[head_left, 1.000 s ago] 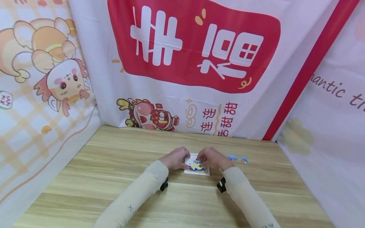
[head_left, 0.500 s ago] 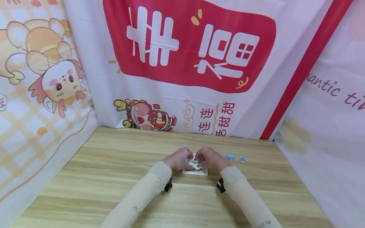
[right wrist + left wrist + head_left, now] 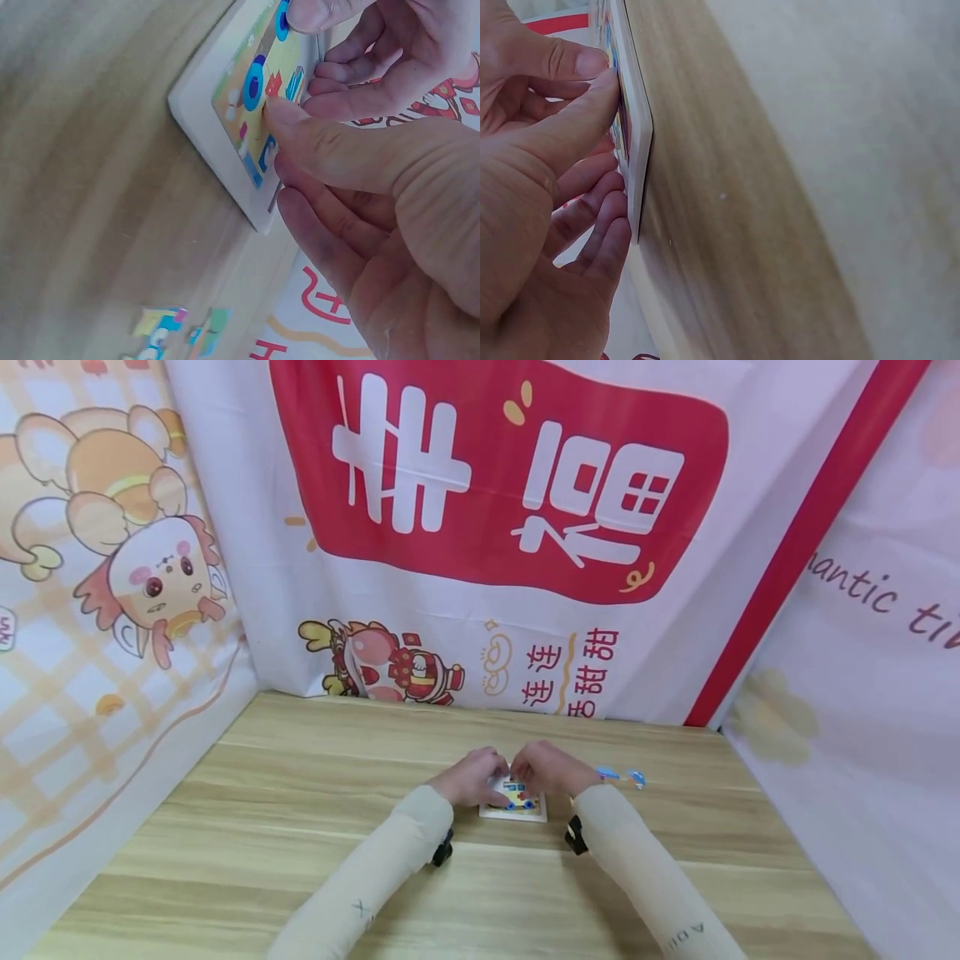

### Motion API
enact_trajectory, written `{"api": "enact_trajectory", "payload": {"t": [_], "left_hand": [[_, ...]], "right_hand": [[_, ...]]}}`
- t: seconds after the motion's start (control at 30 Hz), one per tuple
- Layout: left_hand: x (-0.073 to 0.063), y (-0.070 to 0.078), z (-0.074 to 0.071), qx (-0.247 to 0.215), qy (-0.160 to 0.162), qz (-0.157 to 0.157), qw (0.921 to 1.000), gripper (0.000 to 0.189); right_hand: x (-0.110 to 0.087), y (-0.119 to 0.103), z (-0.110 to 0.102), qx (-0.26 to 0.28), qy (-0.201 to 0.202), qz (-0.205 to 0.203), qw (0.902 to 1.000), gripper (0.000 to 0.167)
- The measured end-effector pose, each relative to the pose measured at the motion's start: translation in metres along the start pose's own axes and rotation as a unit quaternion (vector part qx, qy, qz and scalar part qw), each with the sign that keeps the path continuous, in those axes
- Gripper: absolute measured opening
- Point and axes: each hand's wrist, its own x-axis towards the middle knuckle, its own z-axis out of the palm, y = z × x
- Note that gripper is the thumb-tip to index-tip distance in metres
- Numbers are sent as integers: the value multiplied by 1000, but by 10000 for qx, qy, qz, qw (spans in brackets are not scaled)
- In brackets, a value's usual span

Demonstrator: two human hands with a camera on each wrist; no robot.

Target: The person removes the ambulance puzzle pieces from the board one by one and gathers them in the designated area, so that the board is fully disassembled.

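A small square jigsaw puzzle [image 3: 513, 816] in a white frame lies on the table, showing a yellow ambulance with a red cross and blue wheels. My left hand [image 3: 474, 779] grips its left side, thumb over the picture and fingers curled at the frame's edge. From the other side my right hand [image 3: 553, 768] bends over the upper part. In the right wrist view its thumb [image 3: 289, 120] presses on a yellow puzzle piece [image 3: 259, 133] beside the red cross, with the fingers curled behind. The hands cover much of the picture's top.
Several loose puzzle pieces [image 3: 636, 778] with blue parts lie on the wooden table [image 3: 360, 760] to the right of the frame, partly behind the right wrist. Printed cloths [image 3: 675, 652] hang along the back and both sides of the table.
My left hand has moved inward over the frame's left side. The right hand has stayed at the upper part of the picture, its wrist shifting slightly. The head view has turned a little.
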Motion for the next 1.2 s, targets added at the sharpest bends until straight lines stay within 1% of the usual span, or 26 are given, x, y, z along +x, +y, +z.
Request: {"api": "enact_trajectory", "payload": {"t": [0.1,0.23,0.53,0.77,0.9,1.03,1.1,1.2], "left_hand": [[0,1,-1,6,-1,-18,10000,46],[-1,3,-2,-48,-19,-112,9999,45],[1,4,-2,-40,-28,-160,9999,45],[0,0,1,9,-39,-188,9998,45],[0,-1,2,-6,-13,-145,9999,43],[0,-1,1,-20,-5,-181,9998,44],[-1,0,0,16,-3,-176,9998,46],[0,2,0,58,1,-133,9999,47]], "right_hand": [[4,-4,-3,-33,-163,183,9997,22],[5,-7,-3,-107,-202,274,9994,24],[2,-6,0,-139,71,298,9994,27],[-3,-7,5,232,242,74,9994,34],[-7,-6,6,494,440,-111,9977,22],[-10,-2,6,664,684,-315,9950,9],[-11,2,5,705,776,-320,9940,6],[-16,12,3,829,913,-205,9922,6]]}}
